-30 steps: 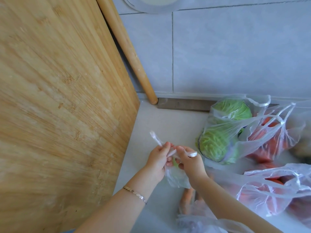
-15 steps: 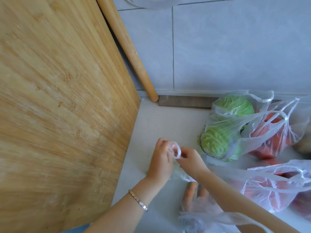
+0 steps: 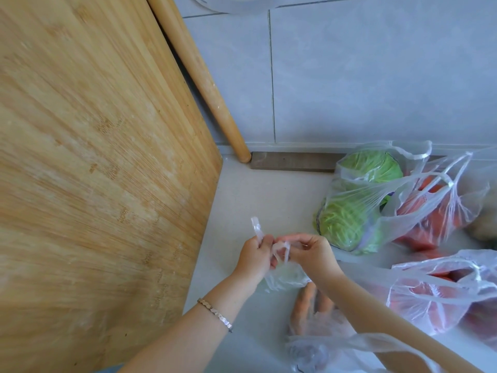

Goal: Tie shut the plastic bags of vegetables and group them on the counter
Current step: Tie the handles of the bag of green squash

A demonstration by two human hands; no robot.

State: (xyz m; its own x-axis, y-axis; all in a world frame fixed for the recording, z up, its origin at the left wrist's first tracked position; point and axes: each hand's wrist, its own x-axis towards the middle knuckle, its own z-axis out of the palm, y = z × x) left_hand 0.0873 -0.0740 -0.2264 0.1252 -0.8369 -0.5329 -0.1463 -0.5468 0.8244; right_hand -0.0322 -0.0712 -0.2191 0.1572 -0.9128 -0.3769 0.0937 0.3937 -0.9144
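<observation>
The small bag (image 3: 285, 277) is at the surface (image 3: 269, 195), between both hands. The left hand (image 3: 254, 255) has its fingers clamped on one handle strip (image 3: 255, 228), which points up and away. The right hand (image 3: 313, 251) has its fingers pinching the other handle loop (image 3: 279, 249).

On the counter (image 3: 269, 200), cutting board (image 3: 94, 170) at left, rolling pin (image 3: 204, 84) behind it — small bag (image 3: 285, 277) in the middle, carrot bag (image 3: 312, 308) before it, cabbage bag (image 3: 355, 205) to the right, another bag (image 3: 435, 211) beside that

We cannot tell what the small bag (image 3: 285, 277) holds; the near bag (image 3: 309, 354) is cut off at the bottom, the bag of red things (image 3: 441, 294) at the right
</observation>
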